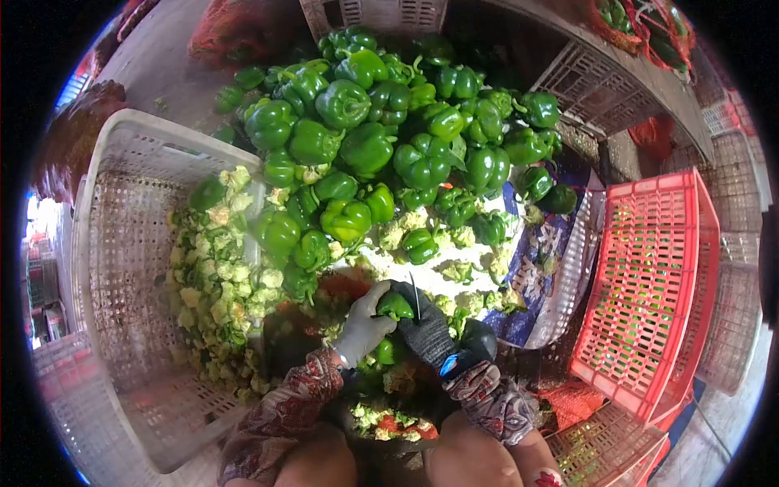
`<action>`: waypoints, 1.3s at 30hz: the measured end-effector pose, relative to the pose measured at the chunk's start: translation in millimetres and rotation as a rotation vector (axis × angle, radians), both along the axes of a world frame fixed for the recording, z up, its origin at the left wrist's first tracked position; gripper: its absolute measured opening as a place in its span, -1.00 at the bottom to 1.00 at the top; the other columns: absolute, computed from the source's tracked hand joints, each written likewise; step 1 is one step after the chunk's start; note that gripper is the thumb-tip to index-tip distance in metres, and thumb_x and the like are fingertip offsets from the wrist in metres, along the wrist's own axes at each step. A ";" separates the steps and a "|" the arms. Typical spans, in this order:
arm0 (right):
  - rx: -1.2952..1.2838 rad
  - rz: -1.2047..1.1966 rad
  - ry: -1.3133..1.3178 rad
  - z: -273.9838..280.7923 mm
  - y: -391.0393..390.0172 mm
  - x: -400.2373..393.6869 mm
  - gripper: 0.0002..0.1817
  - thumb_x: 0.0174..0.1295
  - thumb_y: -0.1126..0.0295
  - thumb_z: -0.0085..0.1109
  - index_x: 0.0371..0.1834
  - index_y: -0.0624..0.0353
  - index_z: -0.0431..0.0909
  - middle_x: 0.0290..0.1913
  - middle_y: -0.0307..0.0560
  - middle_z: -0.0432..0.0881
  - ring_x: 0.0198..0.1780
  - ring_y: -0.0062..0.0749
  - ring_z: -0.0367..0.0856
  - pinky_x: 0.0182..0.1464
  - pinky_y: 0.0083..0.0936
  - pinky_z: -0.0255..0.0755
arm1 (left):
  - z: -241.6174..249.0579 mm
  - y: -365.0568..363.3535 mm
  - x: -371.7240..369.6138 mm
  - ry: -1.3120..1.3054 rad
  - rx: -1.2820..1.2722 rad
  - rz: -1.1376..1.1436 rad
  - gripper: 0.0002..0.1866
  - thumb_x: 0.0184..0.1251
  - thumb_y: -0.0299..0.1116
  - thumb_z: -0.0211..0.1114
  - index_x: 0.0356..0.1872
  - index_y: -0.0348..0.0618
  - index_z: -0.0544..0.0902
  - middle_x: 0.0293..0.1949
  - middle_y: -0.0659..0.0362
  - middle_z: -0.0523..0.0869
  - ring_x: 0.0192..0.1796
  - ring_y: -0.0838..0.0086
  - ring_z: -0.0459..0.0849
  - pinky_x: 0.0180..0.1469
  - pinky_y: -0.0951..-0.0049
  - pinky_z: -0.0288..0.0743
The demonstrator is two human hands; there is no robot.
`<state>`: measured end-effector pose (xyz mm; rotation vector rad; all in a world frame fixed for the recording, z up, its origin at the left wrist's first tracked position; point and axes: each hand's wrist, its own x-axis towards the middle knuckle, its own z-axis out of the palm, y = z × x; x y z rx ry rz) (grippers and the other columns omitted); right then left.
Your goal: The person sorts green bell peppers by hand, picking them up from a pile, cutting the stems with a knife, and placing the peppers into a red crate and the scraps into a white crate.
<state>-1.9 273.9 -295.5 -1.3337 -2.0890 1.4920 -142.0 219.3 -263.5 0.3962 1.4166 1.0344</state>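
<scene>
Grasping a pepper (395,306), axis unclear, left hand (363,326) adjoins right hand (424,331) gripping a forward-pointing knife (415,294).

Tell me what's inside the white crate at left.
The white crate holds heaped, pale pepper cores; whatever lies under them is covered and can't be seen.

Left hand (363,325) partly hides pepper (395,306)

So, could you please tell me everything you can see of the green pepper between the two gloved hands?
The green pepper looks smooth and glossy, with lobed sides. It is held on the near side of the pepper pile, the left hand around one side and the right hand at the other. A thin blade shows nearby; whether it touches the pepper is unclear.
</scene>
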 end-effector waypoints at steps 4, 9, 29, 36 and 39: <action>-0.006 0.030 0.130 37.9 1.4 15.8 -0.39 -0.03 0.40 0.41 0.18 0.06 0.46 0.07 0.04 0.59 0.06 -0.20 0.60 0.09 -0.36 0.49 | 16.1 -6.6 5.0 0.065 0.036 -0.088 -0.37 -0.05 -0.71 0.19 0.20 -0.29 0.46 0.02 0.18 0.59 -0.04 0.55 0.54 0.01 0.55 0.46; -0.670 -0.170 0.317 4.1 -9.3 58.6 -0.56 0.19 0.39 0.28 0.14 0.23 0.48 0.04 0.01 0.60 -0.02 -0.33 0.60 0.02 -0.47 0.53 | 5.7 -21.5 6.2 -0.252 0.013 -0.093 -0.44 -0.07 -0.75 0.19 0.08 -0.20 0.56 0.00 0.23 0.61 0.00 0.58 0.54 0.04 0.55 0.49; -0.668 -0.120 0.387 86.7 14.8 33.3 -0.59 0.18 0.47 0.26 0.11 0.25 0.45 0.01 -0.05 0.62 0.01 -0.38 0.61 0.02 -0.51 0.54 | 44.5 -17.0 -0.9 -0.094 -0.055 -0.123 -0.53 0.53 0.01 -0.15 0.08 -0.19 0.47 -0.12 0.13 0.62 -0.14 0.48 0.64 -0.14 0.48 0.56; -0.051 0.145 -0.071 92.0 12.6 39.5 -0.47 0.24 0.25 0.17 0.27 0.15 0.38 0.23 0.08 0.45 0.10 -0.37 0.57 0.03 -0.53 0.51 | 35.3 -19.7 -19.8 -0.345 0.029 0.204 -0.68 0.53 -0.37 -0.12 0.19 -0.19 0.42 0.06 0.01 0.57 0.06 0.33 0.59 0.16 0.32 0.50; -0.216 0.173 0.081 111.7 18.6 32.3 -0.50 0.37 0.17 -0.02 0.28 0.22 0.32 0.10 0.04 0.53 -0.03 -0.35 0.60 -0.11 -0.55 0.53 | 29.9 -12.1 -11.4 -0.011 0.315 -0.154 -0.61 0.57 -0.23 -0.22 0.22 -0.19 0.39 0.16 -0.01 0.49 0.22 0.28 0.48 0.30 0.26 0.35</action>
